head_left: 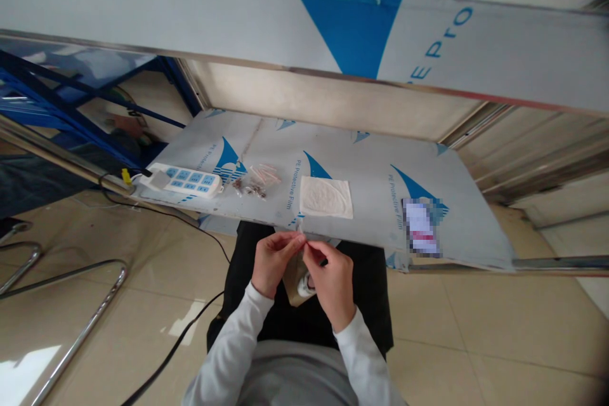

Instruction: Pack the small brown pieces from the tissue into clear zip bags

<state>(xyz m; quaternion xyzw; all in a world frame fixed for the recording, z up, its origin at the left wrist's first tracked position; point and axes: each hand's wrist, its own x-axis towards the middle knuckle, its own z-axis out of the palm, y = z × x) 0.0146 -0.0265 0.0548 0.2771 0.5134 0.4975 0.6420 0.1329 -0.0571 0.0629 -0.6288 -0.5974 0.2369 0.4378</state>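
My left hand and my right hand meet at the fingertips just in front of the shelf's near edge, above my lap. Thumb and forefinger are pinched on each hand, and whatever lies between them is too small to make out. A white cloth lies flat on the shelf just beyond my fingers. To its left are several thin pinkish sticks and small dark pieces that seem to be in clear bags.
A white power strip lies at the left of the film-covered shelf. A blurred-out rectangular object lies at its right. An upper ledge crosses above. A black cable and a metal chair frame are on the left.
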